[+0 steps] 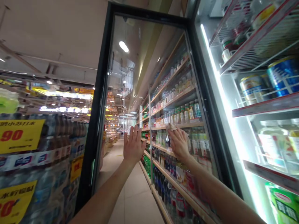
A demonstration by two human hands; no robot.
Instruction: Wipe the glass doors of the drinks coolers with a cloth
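An open glass cooler door (130,93) with a black frame stands in front of me. My left hand (133,146) lies flat on the glass, fingers spread upward, holding nothing. To its right, my right hand (178,141) presses a small crumpled pale cloth (171,127) against the same pane, fingers closed over it. Through the glass I see a long aisle with shelves of bottled drinks.
The lit cooler interior (257,109) on the right holds wire shelves with cans, jars and green packs. At left stand stacked shrink-wrapped bottle packs with yellow price signs (20,135). The tiled aisle floor (130,193) runs away behind the door.
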